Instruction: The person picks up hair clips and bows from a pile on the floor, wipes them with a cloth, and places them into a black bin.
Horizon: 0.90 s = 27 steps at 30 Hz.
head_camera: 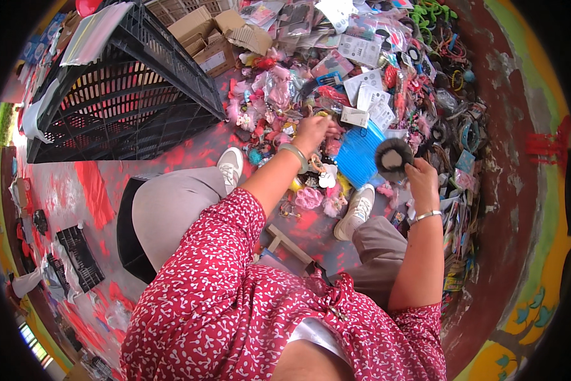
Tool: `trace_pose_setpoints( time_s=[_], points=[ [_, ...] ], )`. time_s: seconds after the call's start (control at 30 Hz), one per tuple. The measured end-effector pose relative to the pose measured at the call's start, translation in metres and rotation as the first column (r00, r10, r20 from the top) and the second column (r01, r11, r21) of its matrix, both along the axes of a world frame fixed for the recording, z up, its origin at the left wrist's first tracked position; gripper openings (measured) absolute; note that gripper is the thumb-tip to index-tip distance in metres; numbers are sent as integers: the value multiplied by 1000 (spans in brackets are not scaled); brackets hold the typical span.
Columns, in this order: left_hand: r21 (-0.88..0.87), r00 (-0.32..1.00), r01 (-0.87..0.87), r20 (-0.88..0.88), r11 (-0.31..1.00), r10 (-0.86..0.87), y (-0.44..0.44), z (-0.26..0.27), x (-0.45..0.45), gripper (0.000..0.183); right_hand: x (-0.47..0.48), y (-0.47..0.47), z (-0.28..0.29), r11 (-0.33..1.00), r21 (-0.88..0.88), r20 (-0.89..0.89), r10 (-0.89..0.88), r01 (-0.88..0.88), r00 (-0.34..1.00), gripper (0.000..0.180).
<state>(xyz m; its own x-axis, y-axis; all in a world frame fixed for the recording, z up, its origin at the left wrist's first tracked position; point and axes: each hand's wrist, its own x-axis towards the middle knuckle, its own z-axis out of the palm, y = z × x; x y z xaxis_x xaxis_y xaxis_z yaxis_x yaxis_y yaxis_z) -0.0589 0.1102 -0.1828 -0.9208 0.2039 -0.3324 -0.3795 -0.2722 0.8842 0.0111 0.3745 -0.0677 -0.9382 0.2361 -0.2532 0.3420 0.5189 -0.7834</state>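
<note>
My right hand (421,180) pinches the edge of a dark, fluffy ring (393,168), perhaps a hair scrunchie, with a pale middle showing through. Close by lies a blue ribbed plastic piece (359,155). My left hand (314,132) is over the pile of small hair accessories, its fingertips among them; whether they grip anything is hidden. Beyond the fingers rests a small white box (355,116) bearing print. Below my left wrist are a white flower-shaped piece (328,175) and a pink gauzy scrunchie (308,198).
A black plastic crate (123,102) stands tilted at the upper left, next to an open cardboard box (214,55). Bagged goods and printed cards (360,49) heap up ahead. Headbands (470,133) line the right wall (509,143). A wooden piece (290,244) lies between my legs.
</note>
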Motion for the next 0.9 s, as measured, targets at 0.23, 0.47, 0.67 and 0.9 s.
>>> trace_pose_setpoints(
  time_s=[0.23,0.47,0.67,0.9],
  points=[
    [-596,964,-203,18,777,266,-76,-138,-38,32,2,4,33,654,755,85,-25,-49,996,26],
    [-736,911,-340,-104,586,398,-117,-163,-89,28,9,-30,63,840,539,30,65,-71,997,28],
    [-476,900,-321,116,819,421,-139,-207,-143,36,13,-69,73,861,472,14,210,-192,978,24],
    [-750,935,-87,165,656,313,-148,-210,-146,31,9,-83,76,859,449,-14,284,-248,959,19]
  ],
)
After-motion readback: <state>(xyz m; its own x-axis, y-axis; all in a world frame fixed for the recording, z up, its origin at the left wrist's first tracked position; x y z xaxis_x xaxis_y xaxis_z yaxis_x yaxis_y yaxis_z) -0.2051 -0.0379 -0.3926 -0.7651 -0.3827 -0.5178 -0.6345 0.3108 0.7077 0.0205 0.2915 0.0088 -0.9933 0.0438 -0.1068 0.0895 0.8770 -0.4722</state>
